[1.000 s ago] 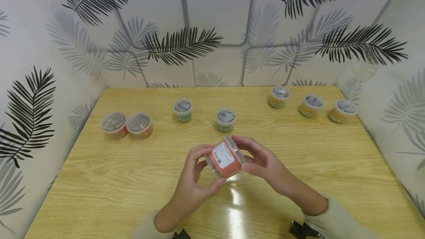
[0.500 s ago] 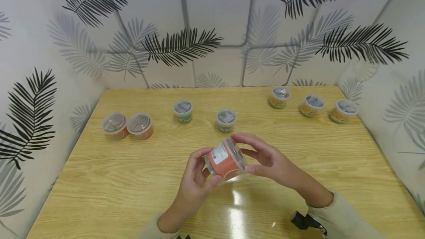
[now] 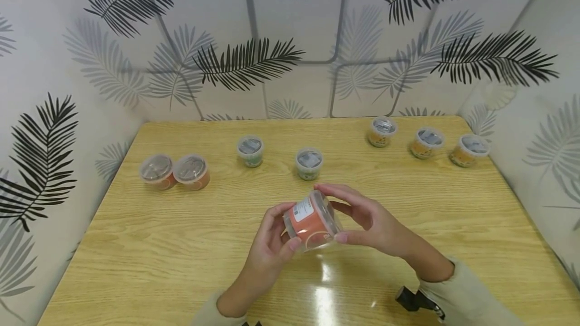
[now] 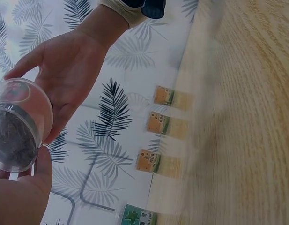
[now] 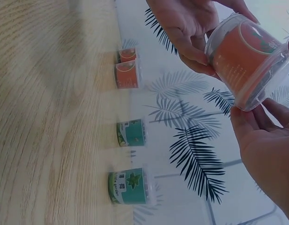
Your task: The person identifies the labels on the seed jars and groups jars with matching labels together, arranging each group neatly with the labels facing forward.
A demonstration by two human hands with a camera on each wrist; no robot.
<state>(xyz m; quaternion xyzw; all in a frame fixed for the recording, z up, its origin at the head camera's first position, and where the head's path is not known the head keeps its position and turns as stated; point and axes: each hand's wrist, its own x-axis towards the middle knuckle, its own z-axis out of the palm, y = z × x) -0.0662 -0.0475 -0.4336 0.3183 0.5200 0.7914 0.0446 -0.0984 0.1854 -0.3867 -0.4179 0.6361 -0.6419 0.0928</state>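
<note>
A clear plastic cup with an orange-red wrapper (image 3: 312, 225), a white sticker and a lid is held tilted above the table in the head view. My left hand (image 3: 267, 250) grips it round the base end, thumb on the near side. At the lid end, my right hand (image 3: 378, 228) pinches the rim between thumb and fingers. Dark contents show through the clear end of the cup (image 4: 15, 136) in the left wrist view. From the right wrist view, a round emblem is visible on the wrapper of the cup (image 5: 245, 58).
On the wooden table (image 3: 181, 255), two orange-red cups (image 3: 192, 172) stand touching at the left. Two green cups (image 3: 250, 151) stand mid-back, apart. Three yellow-orange cups (image 3: 381, 132) are at the back right. Leaf-patterned walls (image 3: 294, 24) enclose the table's back and sides.
The cup has been turned in my hands: its white sticker has rolled upward and the round emblem has come into view. Cup and hands have shifted slightly right. The standing cups have not moved.
</note>
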